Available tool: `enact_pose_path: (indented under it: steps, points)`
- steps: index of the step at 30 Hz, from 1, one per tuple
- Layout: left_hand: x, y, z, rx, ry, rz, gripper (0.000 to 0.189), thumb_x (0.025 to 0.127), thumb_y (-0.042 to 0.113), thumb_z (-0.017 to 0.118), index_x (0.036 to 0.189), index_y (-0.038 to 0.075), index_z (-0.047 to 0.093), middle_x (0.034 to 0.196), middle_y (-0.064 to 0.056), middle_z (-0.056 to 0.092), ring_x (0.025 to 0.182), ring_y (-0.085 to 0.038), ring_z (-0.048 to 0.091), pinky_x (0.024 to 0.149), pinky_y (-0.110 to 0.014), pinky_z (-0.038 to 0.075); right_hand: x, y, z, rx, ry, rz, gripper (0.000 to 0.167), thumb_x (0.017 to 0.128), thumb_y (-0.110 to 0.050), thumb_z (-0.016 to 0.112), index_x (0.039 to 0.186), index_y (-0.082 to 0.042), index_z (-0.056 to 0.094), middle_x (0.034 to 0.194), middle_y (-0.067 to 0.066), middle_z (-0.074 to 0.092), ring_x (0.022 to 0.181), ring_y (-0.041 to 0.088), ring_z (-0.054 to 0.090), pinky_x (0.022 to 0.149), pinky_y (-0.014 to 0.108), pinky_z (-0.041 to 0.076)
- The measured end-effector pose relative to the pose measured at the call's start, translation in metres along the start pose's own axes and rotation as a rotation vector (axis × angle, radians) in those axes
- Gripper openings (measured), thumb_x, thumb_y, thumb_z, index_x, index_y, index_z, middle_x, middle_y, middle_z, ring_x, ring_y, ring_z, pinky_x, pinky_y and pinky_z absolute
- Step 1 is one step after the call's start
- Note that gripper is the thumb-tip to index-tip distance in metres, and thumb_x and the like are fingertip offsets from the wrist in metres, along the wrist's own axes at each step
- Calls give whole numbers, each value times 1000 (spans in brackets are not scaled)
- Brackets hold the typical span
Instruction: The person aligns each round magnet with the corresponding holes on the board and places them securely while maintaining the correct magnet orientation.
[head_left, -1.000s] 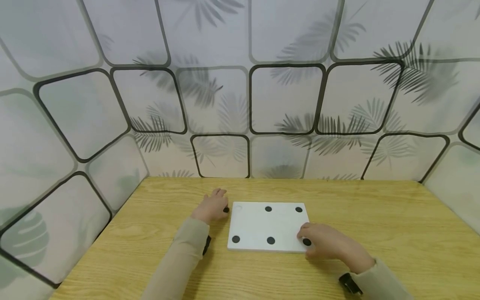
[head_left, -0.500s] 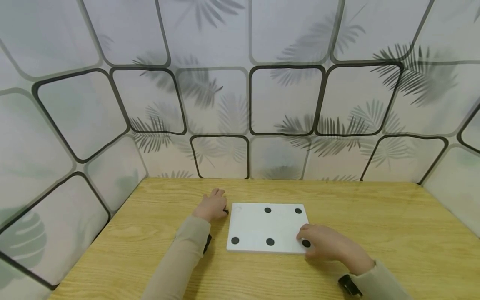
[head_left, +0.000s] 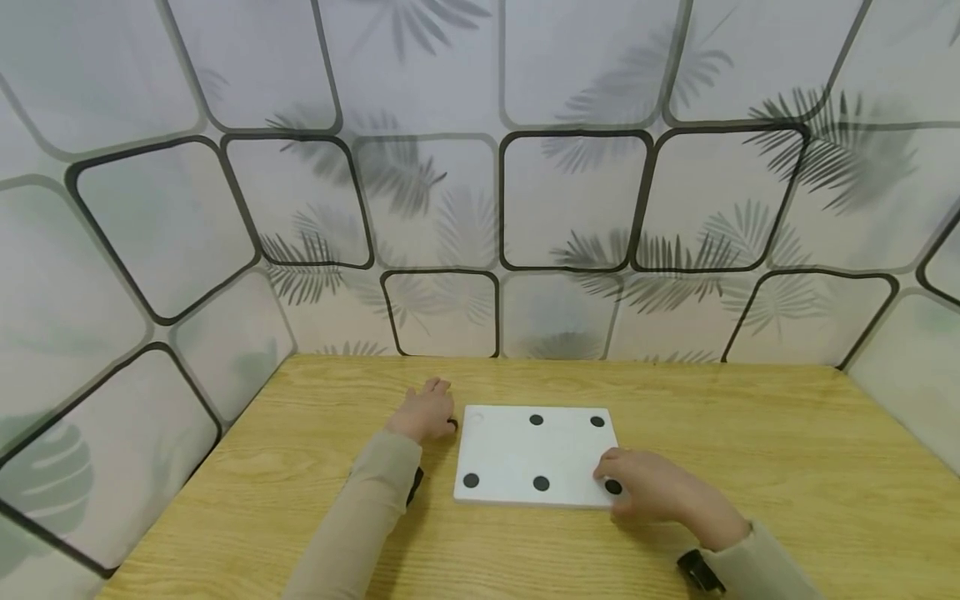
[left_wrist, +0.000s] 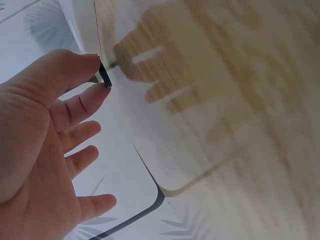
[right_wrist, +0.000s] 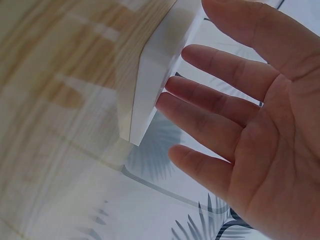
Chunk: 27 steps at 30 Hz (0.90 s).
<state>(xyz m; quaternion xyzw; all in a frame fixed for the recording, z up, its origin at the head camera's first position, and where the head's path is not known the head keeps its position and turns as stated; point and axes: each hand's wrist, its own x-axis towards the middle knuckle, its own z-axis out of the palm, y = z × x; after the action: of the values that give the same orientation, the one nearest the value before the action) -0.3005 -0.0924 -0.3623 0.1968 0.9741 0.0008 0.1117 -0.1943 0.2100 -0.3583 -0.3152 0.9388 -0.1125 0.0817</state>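
A white rectangular board (head_left: 517,454) lies flat on the wooden table, with several black round discs on it. At its far left corner shows a faint pale ring (head_left: 477,416) without a disc. Just left of the board, my left hand (head_left: 424,414) pinches a small black disc (left_wrist: 105,75) edge-on between thumb and index finger, its other fingers spread. My right hand (head_left: 651,483) rests at the near right corner, its loosely extended fingers touching the board. Beside those fingers sits a black disc (head_left: 613,487), partly covered by the hand.
The wooden table (head_left: 750,433) runs back to a wall (head_left: 573,200) patterned with rounded squares and leaves. Black bands (head_left: 701,571) show at the wrists. In both wrist views the glossy tabletop reflects the hands.
Both hands stay nearly still. The disc pinched in my left hand has tilted slightly and shows less of its face than one second ago.
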Motion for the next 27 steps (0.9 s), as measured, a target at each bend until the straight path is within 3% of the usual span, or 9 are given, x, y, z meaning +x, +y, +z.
enact_pose_path:
  steps: [18, 23, 27]
  points:
    - [1, 17, -10, 59, 24, 48, 25, 86, 25, 58, 64, 14, 53, 140, -13, 27, 130, -31, 14, 98, -54, 18, 0, 0, 0, 1, -19, 20, 34, 66, -13, 72, 98, -2, 63, 94, 1, 55, 84, 16, 54, 76, 36, 44]
    - [6, 20, -8, 62, 24, 40, 16, 86, 25, 58, 80, 11, 62, 141, -11, 26, 131, -29, 13, 99, -53, 18, 1, 0, 0, -1, -25, 28, 34, 67, -14, 72, 97, -3, 63, 93, 0, 56, 83, 16, 54, 76, 36, 44]
    - [6, 24, -9, 56, 33, 49, 24, 86, 25, 58, 101, 7, 63, 140, -11, 26, 131, -28, 13, 99, -53, 17, 1, 0, 0, -6, -21, 29, 34, 67, -14, 73, 97, -3, 63, 93, 0, 56, 83, 16, 54, 76, 35, 44]
